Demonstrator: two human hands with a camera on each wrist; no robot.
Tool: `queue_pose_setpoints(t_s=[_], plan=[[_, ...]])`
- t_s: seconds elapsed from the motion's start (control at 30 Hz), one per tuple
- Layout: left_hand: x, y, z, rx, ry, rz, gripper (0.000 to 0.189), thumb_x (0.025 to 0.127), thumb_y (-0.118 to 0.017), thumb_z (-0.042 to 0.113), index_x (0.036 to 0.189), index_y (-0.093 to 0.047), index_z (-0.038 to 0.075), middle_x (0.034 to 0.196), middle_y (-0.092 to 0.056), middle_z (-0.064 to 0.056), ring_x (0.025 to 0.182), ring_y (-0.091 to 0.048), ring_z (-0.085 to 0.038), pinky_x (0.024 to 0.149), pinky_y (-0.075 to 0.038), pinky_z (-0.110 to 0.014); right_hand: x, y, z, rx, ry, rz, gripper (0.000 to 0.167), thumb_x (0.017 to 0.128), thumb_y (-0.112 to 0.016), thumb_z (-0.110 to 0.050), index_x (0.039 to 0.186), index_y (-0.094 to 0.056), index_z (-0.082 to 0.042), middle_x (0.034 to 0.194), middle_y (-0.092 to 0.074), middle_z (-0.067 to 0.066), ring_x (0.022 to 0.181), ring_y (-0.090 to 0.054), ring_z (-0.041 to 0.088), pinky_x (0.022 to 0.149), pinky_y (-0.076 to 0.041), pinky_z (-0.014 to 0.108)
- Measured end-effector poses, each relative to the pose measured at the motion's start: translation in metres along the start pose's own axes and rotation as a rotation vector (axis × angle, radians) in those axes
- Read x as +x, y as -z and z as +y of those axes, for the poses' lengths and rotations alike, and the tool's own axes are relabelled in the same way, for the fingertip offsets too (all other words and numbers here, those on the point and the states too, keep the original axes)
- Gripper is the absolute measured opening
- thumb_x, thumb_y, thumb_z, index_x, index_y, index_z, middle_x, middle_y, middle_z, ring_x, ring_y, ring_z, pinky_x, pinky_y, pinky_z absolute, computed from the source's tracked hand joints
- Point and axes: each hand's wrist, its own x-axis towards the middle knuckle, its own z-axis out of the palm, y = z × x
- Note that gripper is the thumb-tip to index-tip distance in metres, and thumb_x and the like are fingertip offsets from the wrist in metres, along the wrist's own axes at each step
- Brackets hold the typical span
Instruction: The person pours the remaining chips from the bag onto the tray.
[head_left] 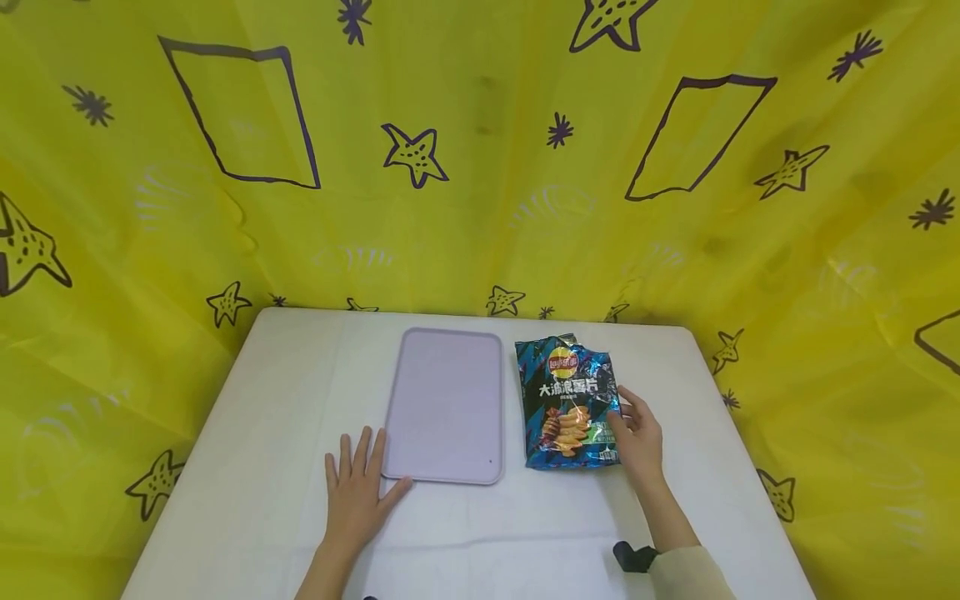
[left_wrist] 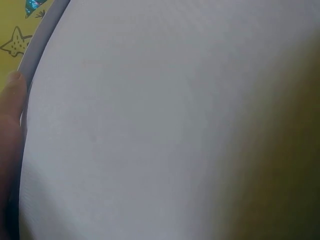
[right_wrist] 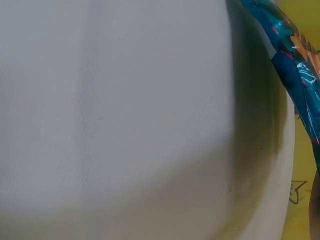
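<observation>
A blue and black bag of potato chips (head_left: pixel 567 404), with a red and yellow logo and chips printed on its front, is in my right hand (head_left: pixel 637 433). That hand pinches the bag's right edge, thumb on the front and fingers round the side. Its top edge looks uneven. In the right wrist view the shiny bag (right_wrist: pixel 300 70) runs down the right side. My left hand (head_left: pixel 356 500) rests on the table with fingers spread, thumb and forefinger along the lower left corner of a pale purple tray (head_left: pixel 444 481).
The white table (head_left: pixel 262 433) has rounded far corners. Yellow cloth (head_left: pixel 480 233) with starfish drawings hangs behind it and along both sides. A black strap piece (head_left: pixel 633 557) sits at my right wrist beside a light sleeve (head_left: pixel 690 575).
</observation>
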Motion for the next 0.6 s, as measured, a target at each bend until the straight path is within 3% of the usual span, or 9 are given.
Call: queue_pose_setpoints(t_s=[0.23,0.4,0.6], plan=[[0.001,0.002,0.001,0.005,-0.001,0.005,0.094,0.084,-0.067,0.061,0.156,-0.033,0.011,0.159,-0.032,-0.021,0.146,-0.017,-0.055,0.111,-0.011,-0.074,-0.001,-0.002,-0.013,0.014,0.078,0.03,0.044,0.1,-0.059,-0.016,0.144,-0.053,-0.021,0.116,-0.065,0.01,0.093,-0.058,0.011,0.072,-0.048,0.013],[0.001,0.001,0.001,0.002,0.0,-0.001,0.094,0.084,-0.066,0.061,0.156,-0.033,0.011,0.16,-0.031,-0.021,0.146,-0.016,-0.055,0.111,-0.01,-0.074,-0.002,-0.003,-0.025,0.03,0.165,0.045,0.041,0.099,-0.061,-0.013,0.14,-0.058,-0.018,0.11,-0.067,0.012,0.088,-0.058,0.006,0.075,-0.046,0.01],[0.0,0.0,0.0,-0.005,0.01,-0.014,0.094,0.085,-0.065,0.062,0.157,-0.031,0.011,0.161,-0.03,-0.02,0.147,-0.014,-0.054,0.112,-0.009,-0.074,-0.023,0.002,-0.07,0.049,0.242,0.019,0.039,0.097,-0.06,-0.003,0.136,-0.06,-0.005,0.107,-0.067,0.02,0.086,-0.059,0.009,0.067,-0.047,0.011]])
